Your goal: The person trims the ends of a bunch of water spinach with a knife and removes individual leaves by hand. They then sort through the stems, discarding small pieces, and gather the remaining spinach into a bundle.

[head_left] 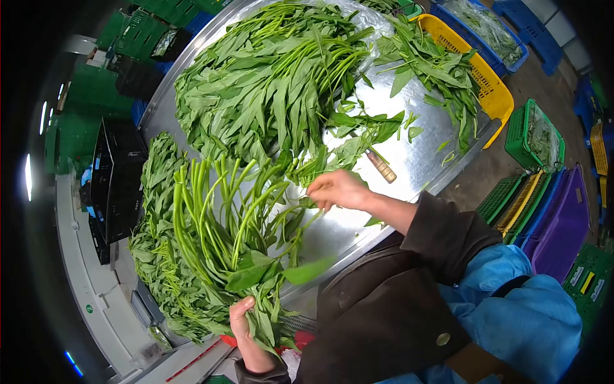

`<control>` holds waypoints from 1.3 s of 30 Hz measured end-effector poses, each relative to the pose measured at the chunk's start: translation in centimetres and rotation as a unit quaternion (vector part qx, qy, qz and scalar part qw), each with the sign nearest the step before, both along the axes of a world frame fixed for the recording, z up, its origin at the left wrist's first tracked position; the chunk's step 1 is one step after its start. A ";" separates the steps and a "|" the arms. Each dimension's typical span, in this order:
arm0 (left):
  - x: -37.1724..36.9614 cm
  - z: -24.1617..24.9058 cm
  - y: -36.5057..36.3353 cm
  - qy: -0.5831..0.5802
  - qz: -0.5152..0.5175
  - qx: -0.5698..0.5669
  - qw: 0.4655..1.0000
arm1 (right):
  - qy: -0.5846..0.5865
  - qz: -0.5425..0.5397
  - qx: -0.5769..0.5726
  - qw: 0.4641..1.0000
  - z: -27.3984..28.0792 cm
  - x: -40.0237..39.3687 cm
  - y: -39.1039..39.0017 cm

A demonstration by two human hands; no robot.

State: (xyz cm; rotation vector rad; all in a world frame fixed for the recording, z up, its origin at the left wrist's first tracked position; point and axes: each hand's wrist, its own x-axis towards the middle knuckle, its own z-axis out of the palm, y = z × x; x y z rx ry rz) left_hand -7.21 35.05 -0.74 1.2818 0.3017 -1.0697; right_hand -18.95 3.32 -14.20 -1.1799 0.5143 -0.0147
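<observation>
My left hand (242,318) is wrapped round the leafy end of a bunch of water spinach (211,224); its cut stems point up and away from me. Over the metal table (400,105), my right hand (340,190) has its fingers pinched together beside the bunch's outer stems and leaves. What lies between those fingertips is hidden. A wooden-handled knife (382,168) lies just beyond my right hand, its blade partly covered by loose leaves. Farther back on the table rests a big heap of water spinach (268,89).
More greens (160,256) are piled along the left side. Loose stems (441,70) hang near a yellow crate (489,89) at the table's far right. A green crate (537,137) and a row of stacked crates, one purple (563,224), stand on the floor to the right.
</observation>
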 end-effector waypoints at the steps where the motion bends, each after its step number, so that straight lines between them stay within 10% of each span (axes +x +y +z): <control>1: 0.3 -0.3 0.4 0.001 0.002 0.011 1.000 | 0.000 0.002 -0.001 1.000 -0.1 -0.2 -0.1; 5: 0.3 -0.6 0.0 -0.009 0.023 0.000 1.000 | 0.143 0.226 0.087 0.960 2.9 -0.5 2.7; 8: 0.8 -1.0 0.8 -0.015 0.008 0.008 1.000 | 0.052 0.149 0.304 0.940 0.1 0.7 7.5; 16: 0.4 -0.5 1.0 0.013 0.027 0.002 1.000 | 0.041 0.183 0.260 0.947 -0.1 -1.0 2.3; 24: -0.9 0.9 -0.2 -0.029 -0.002 0.003 1.000 | -0.116 -0.398 0.440 0.797 -2.4 -1.3 -4.1; 28: -2.0 2.1 -1.5 -0.102 0.000 0.009 0.995 | -0.061 -0.280 0.265 0.921 -0.2 -2.0 -3.1; 30: -2.1 2.1 -1.7 -0.085 0.012 -0.004 0.996 | -0.006 0.060 -0.049 0.997 0.2 -2.0 -1.9; 33: -1.8 2.1 -1.4 -0.052 -0.004 -0.020 0.998 | 0.004 0.266 -0.280 0.922 0.8 -1.9 0.6; 39: -0.9 1.4 1.5 -0.055 0.021 -0.012 0.998 | -0.050 0.242 -0.315 0.916 -2.1 -2.4 0.0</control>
